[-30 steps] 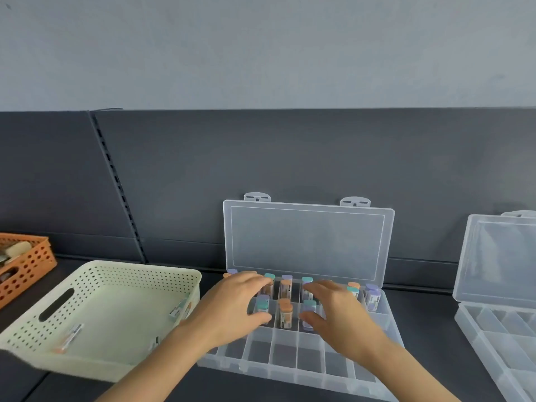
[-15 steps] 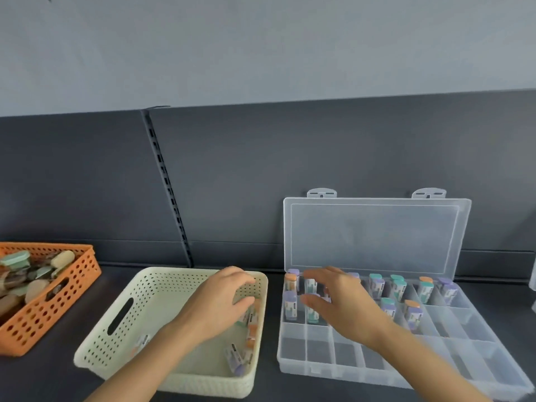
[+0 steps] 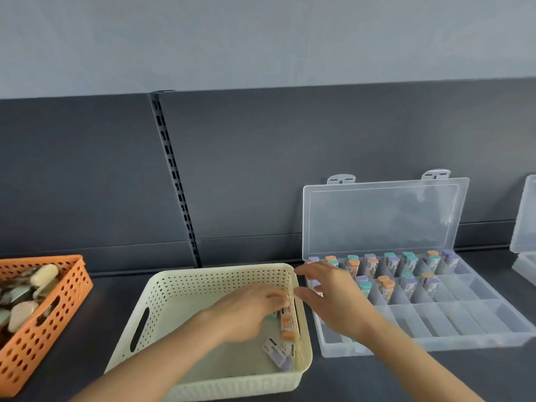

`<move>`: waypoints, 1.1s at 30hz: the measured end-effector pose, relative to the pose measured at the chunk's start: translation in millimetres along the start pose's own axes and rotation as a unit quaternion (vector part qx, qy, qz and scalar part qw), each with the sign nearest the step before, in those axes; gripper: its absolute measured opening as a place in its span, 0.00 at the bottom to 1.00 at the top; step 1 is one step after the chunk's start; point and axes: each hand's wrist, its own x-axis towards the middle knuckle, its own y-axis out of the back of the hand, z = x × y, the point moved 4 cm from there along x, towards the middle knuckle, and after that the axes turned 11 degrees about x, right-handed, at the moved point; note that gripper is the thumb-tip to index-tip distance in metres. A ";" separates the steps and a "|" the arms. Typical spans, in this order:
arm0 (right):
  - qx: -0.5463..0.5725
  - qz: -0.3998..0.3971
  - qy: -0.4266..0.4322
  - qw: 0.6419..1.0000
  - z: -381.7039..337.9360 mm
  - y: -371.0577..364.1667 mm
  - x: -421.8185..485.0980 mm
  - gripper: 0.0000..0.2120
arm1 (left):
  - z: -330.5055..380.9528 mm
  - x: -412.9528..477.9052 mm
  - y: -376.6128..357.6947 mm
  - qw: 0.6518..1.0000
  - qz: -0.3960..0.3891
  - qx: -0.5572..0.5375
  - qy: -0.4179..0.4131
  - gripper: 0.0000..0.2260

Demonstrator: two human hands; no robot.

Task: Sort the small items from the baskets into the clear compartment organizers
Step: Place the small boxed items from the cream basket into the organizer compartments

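A left hand (image 3: 246, 309) reaches into the cream basket (image 3: 174, 285) at lower centre, fingers curled over small capped tubes (image 3: 286, 326) by its right wall; blur hides whether they pinch one. The right hand (image 3: 333, 297) hovers, fingers loosely spread, above the left end of the clear organizer (image 3: 464, 320), lower right.

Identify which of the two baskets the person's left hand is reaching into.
The cream basket in the middle: the left hand is inside it among capped tubes. The orange basket stands apart at the far left, untouched.
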 end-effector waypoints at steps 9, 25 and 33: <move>0.008 0.030 -0.044 0.999 -4.3 -12.2 -7.7 0.17 | -20.0 -2.3 -7.7 0.976 0.025 -0.184 0.111 0.08; -0.016 0.006 -0.028 0.999 -11.0 -18.6 3.8 0.17 | -25.5 -2.4 -11.1 0.946 -0.021 -0.260 0.193 0.05; -0.258 -0.186 0.026 0.948 -24.1 -54.9 14.7 0.18 | -55.3 -53.8 1.0 0.949 0.045 -0.235 0.206 0.04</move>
